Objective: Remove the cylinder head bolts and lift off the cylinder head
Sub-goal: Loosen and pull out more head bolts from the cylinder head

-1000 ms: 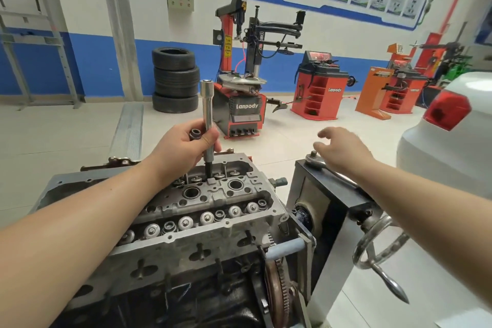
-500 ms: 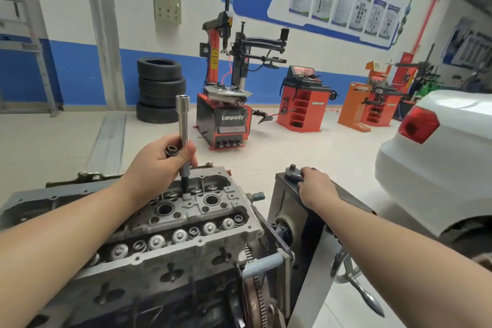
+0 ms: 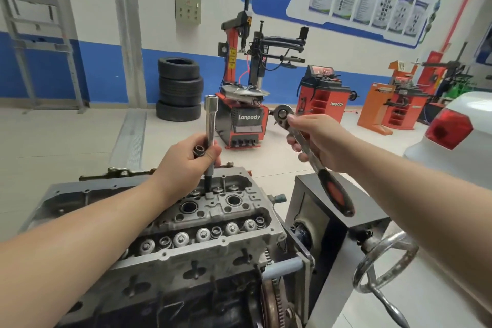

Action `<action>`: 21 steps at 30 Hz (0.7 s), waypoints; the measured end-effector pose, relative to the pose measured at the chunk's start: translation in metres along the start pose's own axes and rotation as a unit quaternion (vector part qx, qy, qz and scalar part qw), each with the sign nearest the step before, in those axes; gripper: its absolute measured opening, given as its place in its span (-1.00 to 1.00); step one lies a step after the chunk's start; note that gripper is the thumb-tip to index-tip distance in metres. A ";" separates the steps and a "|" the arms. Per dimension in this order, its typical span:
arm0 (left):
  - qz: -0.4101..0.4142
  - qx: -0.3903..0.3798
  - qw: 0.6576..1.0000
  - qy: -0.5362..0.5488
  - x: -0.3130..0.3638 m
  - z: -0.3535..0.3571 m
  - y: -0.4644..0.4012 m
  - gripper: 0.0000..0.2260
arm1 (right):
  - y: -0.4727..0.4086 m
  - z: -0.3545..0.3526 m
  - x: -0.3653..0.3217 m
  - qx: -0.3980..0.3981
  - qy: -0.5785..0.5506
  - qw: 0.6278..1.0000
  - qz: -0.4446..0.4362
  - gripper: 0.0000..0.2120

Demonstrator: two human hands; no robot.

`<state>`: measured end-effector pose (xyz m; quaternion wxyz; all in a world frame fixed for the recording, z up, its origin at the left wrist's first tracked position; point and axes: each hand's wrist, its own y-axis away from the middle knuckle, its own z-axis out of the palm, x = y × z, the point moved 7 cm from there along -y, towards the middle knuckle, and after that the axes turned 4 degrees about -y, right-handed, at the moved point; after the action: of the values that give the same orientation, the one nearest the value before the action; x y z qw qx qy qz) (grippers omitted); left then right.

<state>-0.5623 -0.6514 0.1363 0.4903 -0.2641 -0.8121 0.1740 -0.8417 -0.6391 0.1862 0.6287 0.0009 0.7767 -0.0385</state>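
The grey cylinder head (image 3: 213, 210) sits on the engine block, mounted on a stand. My left hand (image 3: 186, 162) grips a long silver extension bar (image 3: 211, 125) standing upright, its lower end down in a bolt hole of the head. A small dark socket (image 3: 199, 150) is also tucked in that hand. My right hand (image 3: 316, 141) holds a ratchet wrench (image 3: 314, 157) in the air to the right of the bar, its round head (image 3: 283, 114) up and its black-and-red handle pointing down.
The black engine stand box (image 3: 338, 224) with a chrome handwheel (image 3: 383, 266) is at the right. A white car (image 3: 458, 141) stands at far right. A tyre changer (image 3: 245, 114), stacked tyres (image 3: 179, 88) and orange machines line the back wall.
My right hand picked the ratchet wrench up from the top of the stand box and raised it toward the extension bar. The left hand stayed gripping the bar.
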 end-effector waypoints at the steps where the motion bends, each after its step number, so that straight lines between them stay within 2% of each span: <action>1: -0.002 -0.001 1.000 0.001 0.000 0.000 0.000 -0.84 | 0.005 0.014 -0.019 -0.016 0.013 1.000 0.005 -0.64; 3: -0.005 -0.001 1.000 0.002 0.000 0.000 0.001 -0.87 | 0.013 0.039 -0.052 -0.022 0.069 0.997 0.007 -0.49; 9: -0.004 -0.003 1.000 0.003 0.004 -0.002 0.002 -0.89 | 0.020 0.093 -0.111 -0.032 0.189 0.981 -0.037 -0.36; 13: -0.005 -0.007 1.000 0.017 0.005 -0.003 0.003 -0.89 | 0.010 0.107 -0.132 -0.036 0.248 0.968 -0.031 -0.24; 21: -0.011 -0.011 1.000 0.022 0.005 -0.002 0.003 -0.87 | -0.016 0.117 -0.136 -0.093 0.352 0.931 0.035 -0.27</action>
<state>-0.5619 -0.6460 0.1392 0.5066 -0.2646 -0.8061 0.1538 -0.7001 -0.6559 0.2956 0.3130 -0.0169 0.9478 0.0582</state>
